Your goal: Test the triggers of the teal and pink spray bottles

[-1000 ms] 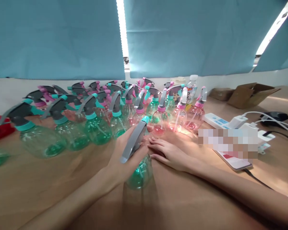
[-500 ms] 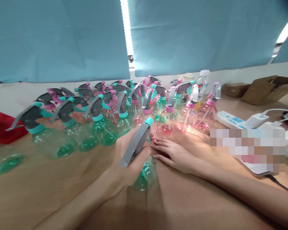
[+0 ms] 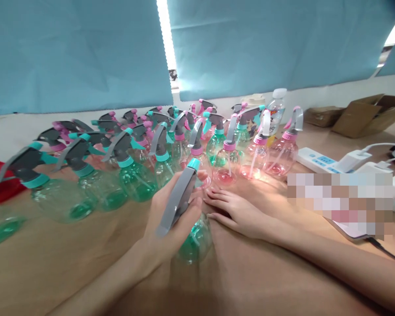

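A green spray bottle with a grey and turquoise spray head stands on the table in front of me. My left hand is wrapped around its neck, just under the spray head, and hides the collar. The long grey lever lies across the top of that hand. To the right, my right hand rests palm down on the tabletop, fingers stretched toward the bottle and holding nothing. Beyond both hands stand rows of spray bottles, green ones on the left and pink ones mostly on the right.
A power strip with white chargers lies at the right, near a partly blurred-out phone-like device on a cable. Behind them sit an open cardboard box and a clear drink bottle. Something red is at the left.
The view has turned slightly, so the bottle rows sit a little further left. My left hand still grips the bottle, both slightly further left in the picture. The right hand stays flat.
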A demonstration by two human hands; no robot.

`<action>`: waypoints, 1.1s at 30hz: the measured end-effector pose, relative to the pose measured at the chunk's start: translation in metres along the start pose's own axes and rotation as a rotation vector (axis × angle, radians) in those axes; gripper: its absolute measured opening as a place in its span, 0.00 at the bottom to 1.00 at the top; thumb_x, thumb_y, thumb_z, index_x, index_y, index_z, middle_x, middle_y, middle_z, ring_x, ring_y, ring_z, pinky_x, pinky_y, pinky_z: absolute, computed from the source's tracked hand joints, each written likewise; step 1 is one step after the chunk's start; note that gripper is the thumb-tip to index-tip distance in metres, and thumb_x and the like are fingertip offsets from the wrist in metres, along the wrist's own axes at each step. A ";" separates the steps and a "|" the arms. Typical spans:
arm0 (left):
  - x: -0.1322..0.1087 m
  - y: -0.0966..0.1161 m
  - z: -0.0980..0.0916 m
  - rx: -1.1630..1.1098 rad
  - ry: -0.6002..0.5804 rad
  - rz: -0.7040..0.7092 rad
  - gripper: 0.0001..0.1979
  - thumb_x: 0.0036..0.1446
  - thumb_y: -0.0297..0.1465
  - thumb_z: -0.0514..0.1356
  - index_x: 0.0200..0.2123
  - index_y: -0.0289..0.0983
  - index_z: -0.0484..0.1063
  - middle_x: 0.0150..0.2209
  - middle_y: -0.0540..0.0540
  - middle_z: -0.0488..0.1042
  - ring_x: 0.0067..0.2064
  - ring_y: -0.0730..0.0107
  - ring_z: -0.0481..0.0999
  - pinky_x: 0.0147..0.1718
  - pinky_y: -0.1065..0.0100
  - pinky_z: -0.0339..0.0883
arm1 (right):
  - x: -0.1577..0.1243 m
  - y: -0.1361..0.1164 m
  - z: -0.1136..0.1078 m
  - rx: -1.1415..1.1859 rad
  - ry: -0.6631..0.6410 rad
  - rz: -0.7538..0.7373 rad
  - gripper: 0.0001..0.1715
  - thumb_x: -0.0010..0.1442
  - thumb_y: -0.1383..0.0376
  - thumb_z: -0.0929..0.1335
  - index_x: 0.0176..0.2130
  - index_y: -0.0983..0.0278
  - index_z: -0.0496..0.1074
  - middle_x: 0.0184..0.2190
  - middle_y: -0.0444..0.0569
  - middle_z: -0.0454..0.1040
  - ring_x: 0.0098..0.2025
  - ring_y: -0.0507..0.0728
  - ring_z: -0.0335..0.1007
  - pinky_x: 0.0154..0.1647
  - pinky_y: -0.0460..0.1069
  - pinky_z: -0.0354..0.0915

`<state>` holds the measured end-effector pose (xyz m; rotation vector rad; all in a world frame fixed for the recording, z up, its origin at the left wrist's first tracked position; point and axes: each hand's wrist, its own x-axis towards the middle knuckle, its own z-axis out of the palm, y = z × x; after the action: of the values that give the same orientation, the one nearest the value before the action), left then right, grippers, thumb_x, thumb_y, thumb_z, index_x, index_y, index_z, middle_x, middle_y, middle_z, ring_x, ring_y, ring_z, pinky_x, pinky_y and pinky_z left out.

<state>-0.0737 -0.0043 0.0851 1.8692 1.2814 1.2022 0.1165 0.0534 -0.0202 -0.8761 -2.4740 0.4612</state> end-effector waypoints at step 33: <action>-0.006 0.001 0.001 0.030 -0.114 -0.063 0.14 0.57 0.34 0.55 0.47 0.41 0.63 0.26 0.56 0.65 0.21 0.76 0.60 0.24 0.70 0.60 | -0.002 0.002 0.001 0.011 -0.024 0.004 0.25 0.69 0.57 0.62 0.60 0.65 0.68 0.62 0.56 0.67 0.65 0.66 0.59 0.64 0.64 0.60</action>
<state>-0.0736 -0.0098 0.0832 1.8755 1.2925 1.0346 0.1185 0.0537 -0.0225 -0.8764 -2.4892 0.4895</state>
